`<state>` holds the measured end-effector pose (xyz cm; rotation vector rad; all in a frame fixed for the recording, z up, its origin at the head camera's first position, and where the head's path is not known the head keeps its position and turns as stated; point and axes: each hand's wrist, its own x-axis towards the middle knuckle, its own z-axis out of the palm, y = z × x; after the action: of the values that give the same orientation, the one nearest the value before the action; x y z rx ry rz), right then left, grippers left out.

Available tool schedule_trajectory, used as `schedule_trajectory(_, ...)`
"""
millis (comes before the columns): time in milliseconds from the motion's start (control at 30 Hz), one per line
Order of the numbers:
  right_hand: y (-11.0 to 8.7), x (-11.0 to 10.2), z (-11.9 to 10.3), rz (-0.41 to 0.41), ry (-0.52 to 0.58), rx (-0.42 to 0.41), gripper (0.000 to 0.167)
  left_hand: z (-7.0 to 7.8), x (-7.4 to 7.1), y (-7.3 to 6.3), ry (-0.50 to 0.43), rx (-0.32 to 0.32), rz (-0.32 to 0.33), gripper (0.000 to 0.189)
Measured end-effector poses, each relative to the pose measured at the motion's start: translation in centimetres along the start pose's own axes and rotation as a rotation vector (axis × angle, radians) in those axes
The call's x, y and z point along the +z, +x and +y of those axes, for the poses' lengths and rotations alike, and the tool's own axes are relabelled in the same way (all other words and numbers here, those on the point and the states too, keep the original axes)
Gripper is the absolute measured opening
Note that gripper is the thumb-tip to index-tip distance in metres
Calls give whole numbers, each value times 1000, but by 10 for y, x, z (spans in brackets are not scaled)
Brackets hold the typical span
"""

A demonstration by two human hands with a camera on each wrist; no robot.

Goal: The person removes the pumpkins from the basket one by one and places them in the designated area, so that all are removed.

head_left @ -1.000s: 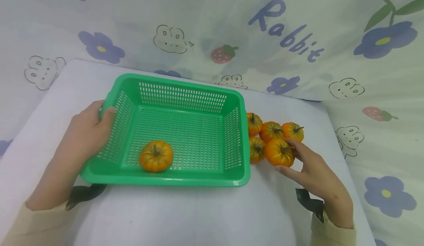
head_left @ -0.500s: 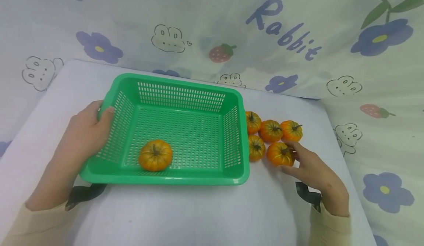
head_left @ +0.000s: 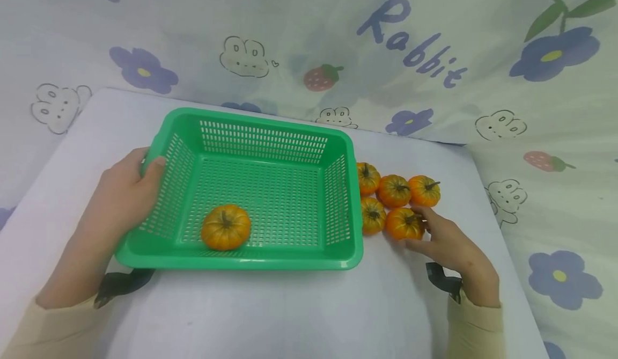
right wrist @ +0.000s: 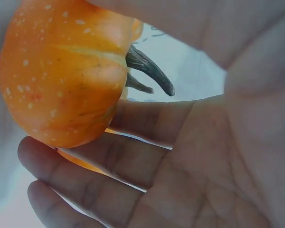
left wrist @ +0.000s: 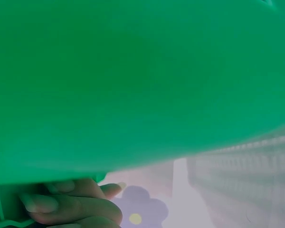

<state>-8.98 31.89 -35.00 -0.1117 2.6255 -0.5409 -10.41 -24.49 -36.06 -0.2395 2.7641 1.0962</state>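
My left hand (head_left: 123, 192) grips the left rim of a green plastic basket (head_left: 241, 263), thumb over the edge. In the left wrist view the basket wall (left wrist: 133, 95) fills most of the picture, with curled fingers (left wrist: 80, 209) below it. One small orange pumpkin (head_left: 225, 228) lies inside the basket near its front wall. To the right, my right hand (head_left: 449, 243) holds another small pumpkin (head_left: 404, 225) between thumb and fingers, low at the table. The right wrist view shows this pumpkin (right wrist: 66, 71) with its dark stem towards the palm.
Several more small pumpkins (head_left: 394, 190) stand close together at the basket's right side, around the held one. A white-covered table (head_left: 299, 310) lies beneath everything. Behind it hangs a printed cloth (head_left: 289, 21) with rabbits and flowers.
The pumpkin in my right hand has come down from slightly raised to table level, in the front row. My left hand and the basket have stayed nearly still.
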Motion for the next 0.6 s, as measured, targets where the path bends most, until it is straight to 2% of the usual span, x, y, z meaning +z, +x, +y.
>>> schedule_trajectory(600,7,3,1,-1,4,27,90,1,1,0,-11,-1,-2,72)
